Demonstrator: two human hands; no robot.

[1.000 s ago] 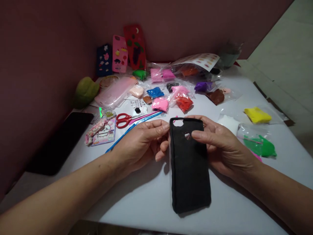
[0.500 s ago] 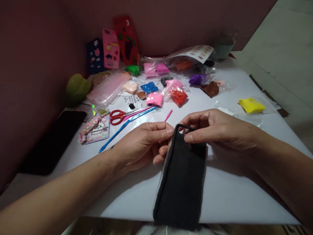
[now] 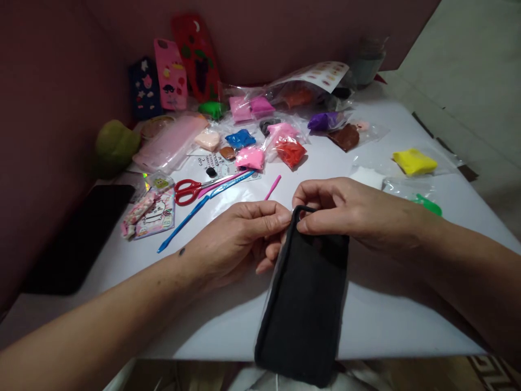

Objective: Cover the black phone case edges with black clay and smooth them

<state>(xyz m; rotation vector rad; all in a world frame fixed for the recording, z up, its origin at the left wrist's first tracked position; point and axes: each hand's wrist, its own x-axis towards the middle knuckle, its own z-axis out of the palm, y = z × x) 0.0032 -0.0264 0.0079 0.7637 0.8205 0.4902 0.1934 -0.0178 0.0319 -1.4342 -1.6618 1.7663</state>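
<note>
Between my hands is a phone case [image 3: 305, 304] covered in black clay, tilted, with its lower end reaching over the table's front edge. A clear rim shows along its left side. My left hand [image 3: 254, 231] pinches the upper left corner between thumb and fingers. At the top edge, my right hand [image 3: 345, 209] grips the case by the camera opening, thumb on the black face and fingers behind. The tips of the right fingers are partly hidden. Just beyond the hands lies a pink modelling tool [image 3: 273, 187].
Red-handled scissors [image 3: 188, 191] and a blue modelling tool [image 3: 183, 224] lie left of centre. Several bagged clays, among them a yellow one [image 3: 414, 162], spread across the back and right. A black phone [image 3: 81, 239] lies left. Decorated cases [image 3: 171, 76] lean on the wall.
My right thumb and fingers have slid left along the top edge, closer to the left corner. The left hand keeps its pinch. The view has shifted slightly.
</note>
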